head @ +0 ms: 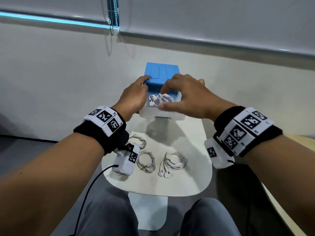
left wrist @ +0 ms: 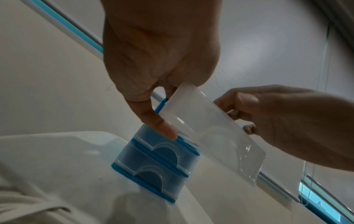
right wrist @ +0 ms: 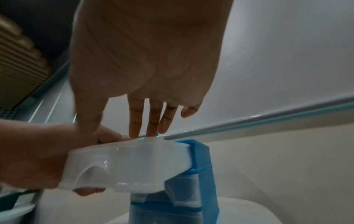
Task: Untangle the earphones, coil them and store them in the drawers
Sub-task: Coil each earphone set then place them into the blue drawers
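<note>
A blue drawer unit (head: 162, 72) stands at the far end of a small white table (head: 196, 167). Its translucent top drawer (head: 162, 114) is pulled out, and a white earphone bundle (head: 158, 99) lies inside. My left hand (head: 134, 97) grips the drawer's left side, one finger up on the blue top. My right hand (head: 180, 92) hovers over the drawer, straight fingers reaching down onto the bundle. In the right wrist view those fingers (right wrist: 149, 118) dip behind the drawer (right wrist: 130, 163) rim while the left hand (right wrist: 38, 151) clasps its corner. Three coiled earphones (head: 172, 162) lie on the near table.
Two lower drawers (left wrist: 153, 163) of the unit are pushed in. A wall with a blind and its bead chain (head: 112, 14) rises just behind the unit. My knees sit under the table's near edge. A pale wooden surface (head: 293, 176) lies to the right.
</note>
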Available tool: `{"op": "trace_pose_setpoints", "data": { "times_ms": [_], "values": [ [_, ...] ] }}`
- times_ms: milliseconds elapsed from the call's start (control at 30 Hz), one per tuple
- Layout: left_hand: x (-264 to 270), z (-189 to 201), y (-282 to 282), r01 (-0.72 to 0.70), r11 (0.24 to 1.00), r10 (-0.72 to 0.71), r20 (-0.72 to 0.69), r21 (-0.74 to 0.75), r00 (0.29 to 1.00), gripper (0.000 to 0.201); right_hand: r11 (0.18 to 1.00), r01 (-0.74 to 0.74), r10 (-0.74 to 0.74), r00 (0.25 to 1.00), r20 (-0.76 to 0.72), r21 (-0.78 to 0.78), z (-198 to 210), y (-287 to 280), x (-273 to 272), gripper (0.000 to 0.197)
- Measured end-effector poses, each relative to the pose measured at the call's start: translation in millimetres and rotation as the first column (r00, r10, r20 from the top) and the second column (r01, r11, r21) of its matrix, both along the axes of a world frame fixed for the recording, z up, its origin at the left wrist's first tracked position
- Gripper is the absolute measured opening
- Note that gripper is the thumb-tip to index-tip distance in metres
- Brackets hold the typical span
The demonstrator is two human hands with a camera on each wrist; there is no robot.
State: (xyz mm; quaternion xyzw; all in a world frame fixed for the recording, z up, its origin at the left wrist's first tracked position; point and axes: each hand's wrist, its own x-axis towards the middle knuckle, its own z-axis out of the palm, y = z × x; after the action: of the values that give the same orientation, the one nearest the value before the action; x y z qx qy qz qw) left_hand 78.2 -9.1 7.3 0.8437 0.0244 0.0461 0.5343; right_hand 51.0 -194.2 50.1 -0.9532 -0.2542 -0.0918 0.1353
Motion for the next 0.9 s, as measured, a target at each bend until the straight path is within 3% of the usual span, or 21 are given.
{"op": "trace_pose_setpoints", "data": {
  "times_ms": [100, 233, 367, 500, 600, 733, 900],
  "values": [
    [0, 1, 0, -0.006, 1.0, 0.007, -0.006, 0.022, 1.0, 0.06, 0.995, -0.008, 0.01, 1.0, 0.02, -0.1, -9, -11, -2, 0.064],
    [4, 3, 4, -0.006, 1.0, 0.007, -0.018, 0.025, 1.0, 0.054, 0.996, 0.082, -0.083, 0.996, 0.031, 0.039, -17, -15, 14, 0.074],
    [7, 0, 6, 0.033, 0.997, -0.034, 0.018, 0.075, 0.999, 0.049, 0.961, 0.165, -0.144, 0.984, -0.107, 0.224, -25, -12, 40, 0.079],
    [8, -4, 4, 0.043, 0.998, -0.046, 0.049, 0.05, 0.998, 0.043, 0.886, 0.229, -0.148, 0.964, -0.223, 0.404, -28, -8, 62, 0.07],
    [10, -6, 3, 0.041, 0.999, -0.042, 0.03, 0.019, 0.999, 0.041, 0.825, 0.267, -0.176, 0.959, -0.221, 0.498, -33, -9, 70, 0.06],
    [11, -9, 0, 0.016, 0.999, -0.017, 0.024, 0.033, 1.0, 0.045, 0.8, 0.275, -0.206, 0.961, -0.187, 0.532, -37, -10, 76, 0.05],
    [14, -8, -3, -0.029, 0.996, 0.026, 0.043, 0.081, 0.999, 0.035, 0.789, 0.28, -0.216, 0.96, -0.18, 0.546, -41, -11, 78, 0.049]
  ]
}}
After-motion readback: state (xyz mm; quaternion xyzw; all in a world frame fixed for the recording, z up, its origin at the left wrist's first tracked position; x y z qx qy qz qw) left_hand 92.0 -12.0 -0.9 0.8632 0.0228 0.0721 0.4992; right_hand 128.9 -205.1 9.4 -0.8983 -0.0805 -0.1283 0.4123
